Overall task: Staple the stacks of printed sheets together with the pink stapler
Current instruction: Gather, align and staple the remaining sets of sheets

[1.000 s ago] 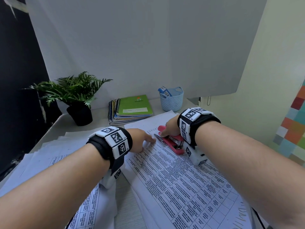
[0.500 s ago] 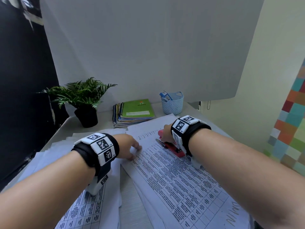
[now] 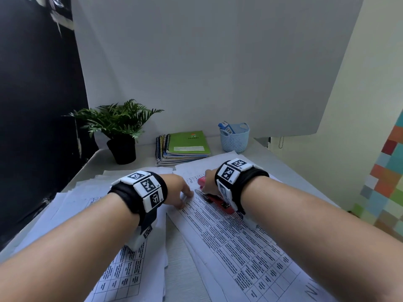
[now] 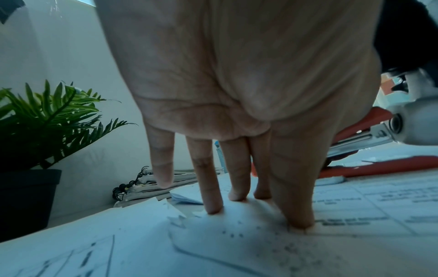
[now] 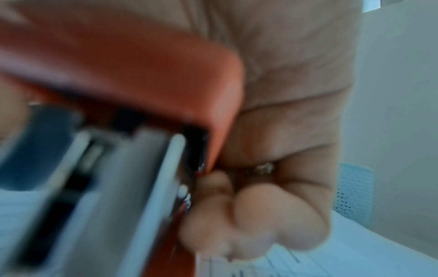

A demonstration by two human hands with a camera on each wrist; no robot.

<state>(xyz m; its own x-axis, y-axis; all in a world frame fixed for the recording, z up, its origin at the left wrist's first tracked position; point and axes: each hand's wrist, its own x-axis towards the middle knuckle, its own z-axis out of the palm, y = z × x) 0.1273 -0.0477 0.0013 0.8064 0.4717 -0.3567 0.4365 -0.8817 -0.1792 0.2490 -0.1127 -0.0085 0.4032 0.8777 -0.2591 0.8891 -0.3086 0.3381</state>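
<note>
A stack of printed sheets [image 3: 250, 247] with tables lies in front of me, slanted to the right. My right hand [image 3: 209, 182] grips the pink stapler [image 3: 220, 203] at the stack's upper left part; in the right wrist view the stapler [image 5: 113, 78] fills the frame, blurred, with curled fingers [image 5: 255, 215] beside it. My left hand [image 3: 181, 192] rests with straight fingers [image 4: 211, 187] pressing on the paper's left edge, just left of the stapler [image 4: 379, 165]. More printed sheets [image 3: 122, 269] lie under my left forearm.
A potted fern [image 3: 118, 129] stands at the back left, spiral notebooks [image 3: 185, 147] with a green cover at the back middle, a pale blue basket [image 3: 234, 138] at the back right. A white board rises behind the desk. Loose sheets spread to the left edge.
The view has shifted a little; both hands stay at the stack's upper corner. My left hand slid slightly left along the paper while my right keeps the stapler in place.
</note>
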